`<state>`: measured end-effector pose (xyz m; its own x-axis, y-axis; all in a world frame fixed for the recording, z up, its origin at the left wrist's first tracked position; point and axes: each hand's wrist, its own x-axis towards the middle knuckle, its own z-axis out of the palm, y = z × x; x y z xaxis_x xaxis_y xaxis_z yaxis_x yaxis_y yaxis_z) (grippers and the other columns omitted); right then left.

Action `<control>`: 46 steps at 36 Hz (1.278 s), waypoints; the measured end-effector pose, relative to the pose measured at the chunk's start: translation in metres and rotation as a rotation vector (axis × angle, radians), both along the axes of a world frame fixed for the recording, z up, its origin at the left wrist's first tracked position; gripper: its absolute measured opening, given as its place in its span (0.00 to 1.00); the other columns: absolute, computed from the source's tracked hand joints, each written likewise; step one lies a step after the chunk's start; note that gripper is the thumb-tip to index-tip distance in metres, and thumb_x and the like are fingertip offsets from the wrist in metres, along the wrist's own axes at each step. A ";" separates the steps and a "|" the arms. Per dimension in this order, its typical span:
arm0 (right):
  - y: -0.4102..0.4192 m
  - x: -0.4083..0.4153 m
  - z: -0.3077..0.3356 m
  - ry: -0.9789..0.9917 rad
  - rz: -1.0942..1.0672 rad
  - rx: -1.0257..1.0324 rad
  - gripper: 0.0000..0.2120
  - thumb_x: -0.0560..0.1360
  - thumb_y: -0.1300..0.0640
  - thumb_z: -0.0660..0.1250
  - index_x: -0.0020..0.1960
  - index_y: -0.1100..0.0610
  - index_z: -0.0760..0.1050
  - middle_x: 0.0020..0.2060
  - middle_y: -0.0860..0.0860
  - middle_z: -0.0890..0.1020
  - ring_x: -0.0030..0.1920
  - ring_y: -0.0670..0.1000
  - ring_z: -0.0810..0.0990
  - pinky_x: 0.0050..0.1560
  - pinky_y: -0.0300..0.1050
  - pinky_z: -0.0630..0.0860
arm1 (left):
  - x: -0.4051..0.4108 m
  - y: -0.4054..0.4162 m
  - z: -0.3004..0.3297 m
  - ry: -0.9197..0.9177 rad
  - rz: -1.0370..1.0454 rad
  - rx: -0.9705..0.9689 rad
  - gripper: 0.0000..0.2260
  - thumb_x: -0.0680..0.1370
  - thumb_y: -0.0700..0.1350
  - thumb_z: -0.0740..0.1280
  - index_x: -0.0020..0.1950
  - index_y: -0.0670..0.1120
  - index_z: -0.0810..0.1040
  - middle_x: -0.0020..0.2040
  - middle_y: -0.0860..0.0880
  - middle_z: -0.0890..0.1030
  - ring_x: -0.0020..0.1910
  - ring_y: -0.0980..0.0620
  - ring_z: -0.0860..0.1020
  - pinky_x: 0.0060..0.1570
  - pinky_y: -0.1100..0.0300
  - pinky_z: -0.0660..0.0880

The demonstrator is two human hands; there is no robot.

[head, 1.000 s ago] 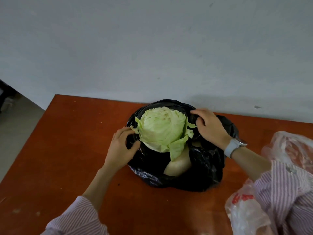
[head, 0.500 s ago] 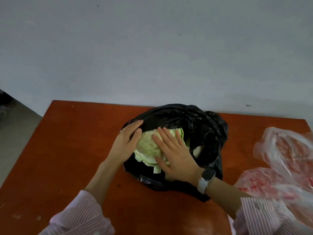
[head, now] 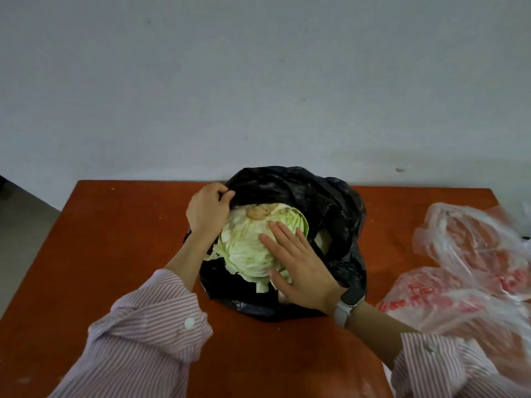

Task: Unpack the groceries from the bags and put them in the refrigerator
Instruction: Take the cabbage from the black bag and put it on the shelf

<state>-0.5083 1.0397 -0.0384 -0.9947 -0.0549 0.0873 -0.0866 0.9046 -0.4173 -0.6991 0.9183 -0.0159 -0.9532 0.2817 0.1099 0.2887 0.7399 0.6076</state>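
Cabbage is resting under my flat right hand; my left hand is gripping the black bag, which may snag it.

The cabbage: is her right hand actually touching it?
Touching. The head view shows the right hand lying flat on the cabbage, its straight fingers pressed onto the leaves with no gap.

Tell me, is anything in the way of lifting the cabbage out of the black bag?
Partly. The black bag drapes over the cabbage at its far edge; the left hand grips that rim. The right hand lies flat on the cabbage, nothing between them.
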 end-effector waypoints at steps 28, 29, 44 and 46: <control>-0.045 0.028 0.019 0.282 -0.178 -0.250 0.18 0.79 0.49 0.53 0.66 0.54 0.67 0.64 0.53 0.69 0.65 0.54 0.67 0.66 0.50 0.64 | 0.144 -0.092 -0.022 -0.238 -0.146 0.355 0.15 0.73 0.59 0.58 0.54 0.55 0.77 0.57 0.65 0.73 0.61 0.58 0.69 0.61 0.50 0.70; -0.049 0.027 0.017 0.185 -0.193 -0.249 0.22 0.79 0.46 0.52 0.70 0.53 0.64 0.68 0.54 0.67 0.69 0.53 0.63 0.69 0.51 0.59 | 0.155 -0.096 -0.023 -0.219 -0.139 0.394 0.13 0.73 0.57 0.59 0.53 0.56 0.77 0.56 0.66 0.73 0.61 0.58 0.69 0.60 0.52 0.70; -0.104 0.120 -0.020 0.153 -0.062 -0.401 0.21 0.77 0.48 0.59 0.67 0.56 0.67 0.72 0.51 0.60 0.74 0.55 0.53 0.74 0.45 0.50 | 0.203 -0.124 -0.018 -0.436 -0.087 0.237 0.35 0.67 0.72 0.54 0.72 0.59 0.62 0.74 0.52 0.61 0.73 0.51 0.58 0.69 0.42 0.61; -0.116 0.132 -0.018 0.205 -0.093 -0.532 0.18 0.77 0.47 0.59 0.62 0.57 0.71 0.68 0.51 0.64 0.72 0.53 0.59 0.72 0.47 0.57 | 0.216 -0.135 -0.019 -0.454 -0.092 0.244 0.35 0.67 0.71 0.56 0.71 0.58 0.63 0.72 0.52 0.64 0.70 0.50 0.64 0.66 0.42 0.66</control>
